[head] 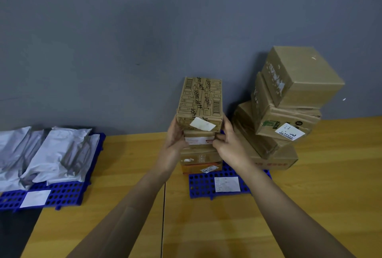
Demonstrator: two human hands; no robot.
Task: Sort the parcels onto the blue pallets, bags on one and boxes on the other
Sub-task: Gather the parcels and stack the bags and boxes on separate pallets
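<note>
- Now the step in hand looks like setting a box down: the printed box (200,100) sits on top of a short stack of smaller boxes (199,157) on the right pallet (201,185), the blue one for boxes.
- The left hand (175,140) grips the printed box at its near left corner, fingers curled up along the side.
- The right hand (229,144) grips the near right corner. Its lower fingers may also touch the small box underneath, but the view is too soft there to be sure.
- Just beside this stack, to the right, a taller pile of boxes (289,102) stands on the same pallet, its upper boxes twisted and overhanging.
- Well apart on the left, the grey bags (55,152) lie heaped on the left pallet (62,193), so the bag side looks well filled.
- No unsorted parcel shows on the wooden table (124,164) between the pallets, so I judge the sorting is near its end.
- Next, I judge, the box needs squaring over the one below, then both hands should let go gently and pull straight back, keeping clear of the leaning pile.
</note>
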